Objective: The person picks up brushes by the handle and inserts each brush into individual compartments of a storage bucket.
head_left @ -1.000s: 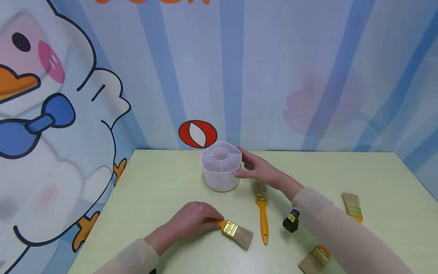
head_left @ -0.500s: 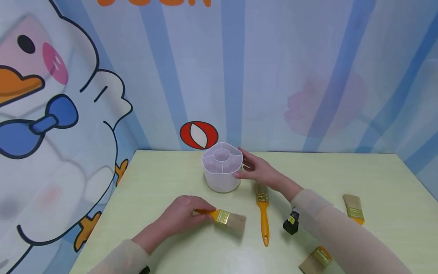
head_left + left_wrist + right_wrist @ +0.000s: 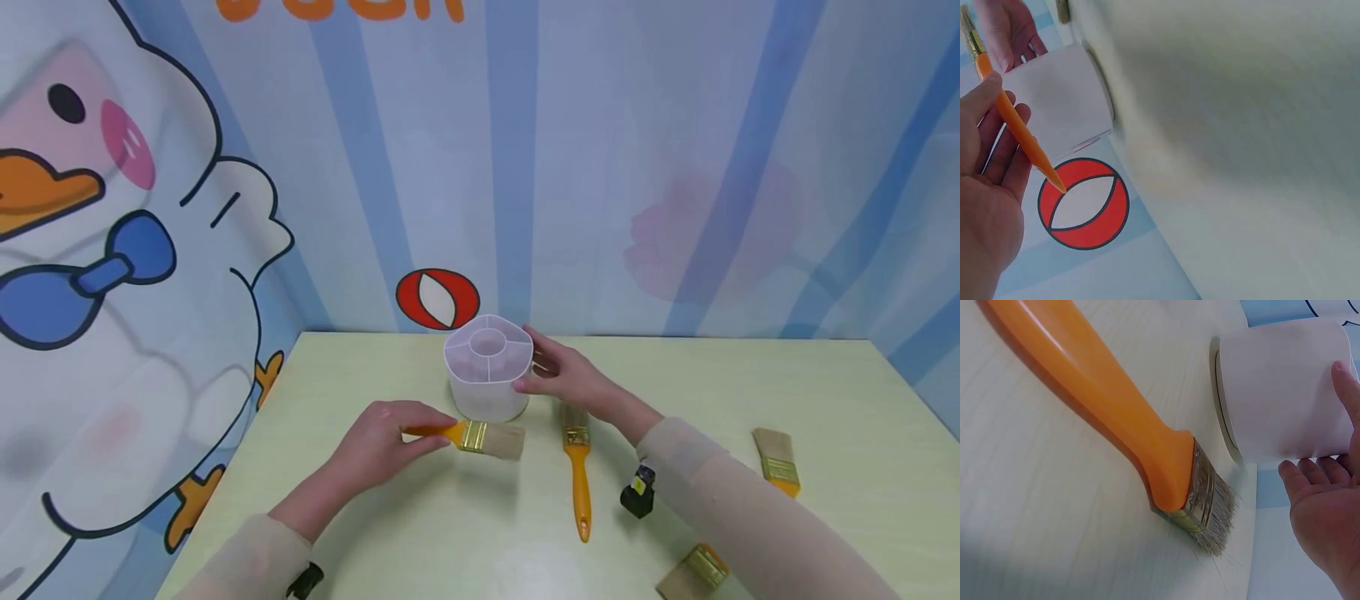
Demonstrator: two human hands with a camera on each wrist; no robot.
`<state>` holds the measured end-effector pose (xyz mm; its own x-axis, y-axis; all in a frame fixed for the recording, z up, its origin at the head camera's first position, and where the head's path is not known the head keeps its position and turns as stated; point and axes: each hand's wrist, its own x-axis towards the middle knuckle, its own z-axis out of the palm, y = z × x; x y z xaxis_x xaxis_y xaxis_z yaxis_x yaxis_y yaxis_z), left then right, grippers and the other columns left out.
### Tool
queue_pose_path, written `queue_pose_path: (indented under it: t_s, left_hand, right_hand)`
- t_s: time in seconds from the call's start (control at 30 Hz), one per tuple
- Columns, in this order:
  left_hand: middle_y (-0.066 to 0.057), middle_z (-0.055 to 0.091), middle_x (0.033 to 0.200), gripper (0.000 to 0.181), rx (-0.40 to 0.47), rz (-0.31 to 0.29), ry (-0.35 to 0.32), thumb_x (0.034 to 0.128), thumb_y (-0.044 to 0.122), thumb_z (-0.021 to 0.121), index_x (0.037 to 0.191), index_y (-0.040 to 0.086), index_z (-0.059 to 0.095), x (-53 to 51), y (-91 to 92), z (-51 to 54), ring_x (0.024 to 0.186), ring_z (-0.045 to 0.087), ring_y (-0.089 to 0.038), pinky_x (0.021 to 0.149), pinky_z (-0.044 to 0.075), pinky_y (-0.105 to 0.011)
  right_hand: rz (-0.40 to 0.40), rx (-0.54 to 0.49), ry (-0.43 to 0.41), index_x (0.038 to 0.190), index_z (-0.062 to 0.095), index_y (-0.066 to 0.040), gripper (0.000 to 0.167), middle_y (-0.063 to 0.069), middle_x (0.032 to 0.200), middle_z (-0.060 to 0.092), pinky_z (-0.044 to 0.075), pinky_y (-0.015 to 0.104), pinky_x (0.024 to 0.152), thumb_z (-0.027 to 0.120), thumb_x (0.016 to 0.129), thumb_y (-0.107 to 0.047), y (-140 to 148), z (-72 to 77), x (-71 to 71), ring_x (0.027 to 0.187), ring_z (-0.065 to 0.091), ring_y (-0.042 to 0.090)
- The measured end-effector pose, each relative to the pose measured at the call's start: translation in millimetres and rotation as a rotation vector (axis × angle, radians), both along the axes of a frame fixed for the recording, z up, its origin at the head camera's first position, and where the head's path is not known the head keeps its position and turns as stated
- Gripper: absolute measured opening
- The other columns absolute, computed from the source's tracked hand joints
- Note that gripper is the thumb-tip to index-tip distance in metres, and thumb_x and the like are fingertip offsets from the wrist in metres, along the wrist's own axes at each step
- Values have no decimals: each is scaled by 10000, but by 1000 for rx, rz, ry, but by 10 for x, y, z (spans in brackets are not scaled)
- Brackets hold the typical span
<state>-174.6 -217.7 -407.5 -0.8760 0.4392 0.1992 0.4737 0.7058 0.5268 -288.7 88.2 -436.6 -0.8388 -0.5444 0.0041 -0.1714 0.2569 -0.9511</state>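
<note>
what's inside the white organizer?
In the white organizer: compartments around a round central well, no contents visible. The near wall hides the front compartments' bottoms.

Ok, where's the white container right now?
In the head view, the container stands toward the table's far edge, below and right of the red ball picture, with the right grip on its right side.

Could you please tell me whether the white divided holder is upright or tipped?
Upright: the white divided holder stands on its base, compartment openings facing up.
</note>
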Motion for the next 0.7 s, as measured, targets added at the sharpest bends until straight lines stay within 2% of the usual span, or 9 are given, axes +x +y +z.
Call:
queue_pose_path:
  t_s: [0.1,0.3,0.4,0.5,0.7]
  left_hand:
    - [43,812,1131,310,39,31,16,912,150,865,1218,181,827,-38,-14,58,1026,758,-175,860,662,-357]
    - [8,809,1158,324,136,81,38,921,133,855,1241,159,818,-123,10,137,1065,754,-211,871,660,-354]
    - [-10,805,1176,328,183,120,22,929,142,848,1255,155,812,-162,49,175,1081,749,-227,866,657,-330]
    - [-28,802,1185,329,245,164,1,930,142,849,1257,150,812,-205,85,205,1079,744,-237,859,657,-319]
    - [-60,797,1196,307,449,236,-57,948,127,831,1254,109,807,-317,135,241,1101,745,-249,900,646,-312]
  right_hand:
    - [-5,3,-7,1724,207,-148,980,104,1757,283,435,454,1197,824,970,-257,-9,4,5,1591,331,354]
    - [9,-32,-1,1720,184,-103,957,132,1760,259,400,461,1221,795,985,-146,-1,12,19,1588,324,372]
    - [13,-41,3,1716,175,-77,951,150,1762,241,379,477,1234,786,989,-128,4,12,24,1588,313,386]
    - [4,-32,-8,1718,178,-87,966,143,1763,245,385,475,1228,800,985,-179,-1,11,26,1591,311,381]
    - [-22,-16,-33,1723,193,-129,988,101,1763,267,419,445,1205,823,971,-242,-11,-2,19,1596,321,344]
